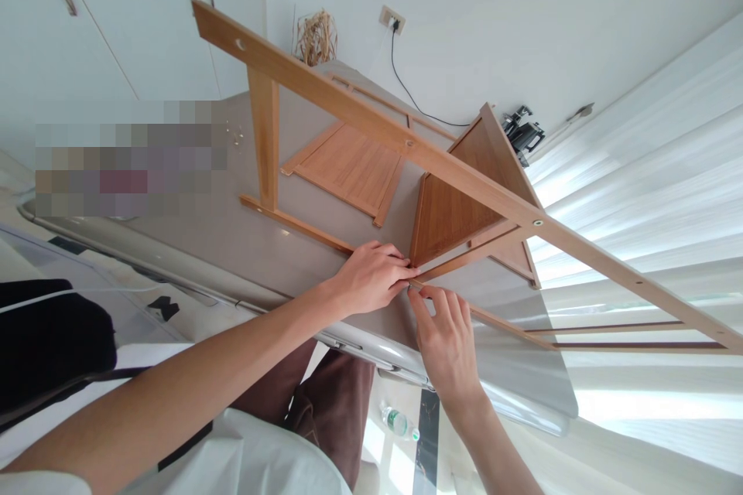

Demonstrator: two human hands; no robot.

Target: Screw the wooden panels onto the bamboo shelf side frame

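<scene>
A wooden frame [409, 144] stands on its side on the grey table, its long upper rail running diagonally across the view. Crosspieces link it to a lower rail [307, 227] near the table's front edge. My left hand [371, 278] is closed over this lower rail, fingers pointing right to the joint with a wooden panel [450, 213]. Just right of it, my right hand [446, 325] pinches at the same joint with thumb and index finger. Whatever lies between those fingertips is too small to make out.
Behind the frame, a slatted wooden panel [351, 170] lies flat on the grey table [197, 236]. Small loose bits [235, 133] lie farther left. A black device [524, 131] and a dried bundle [316, 39] are at the back. A plastic bottle [399, 421] lies on the floor.
</scene>
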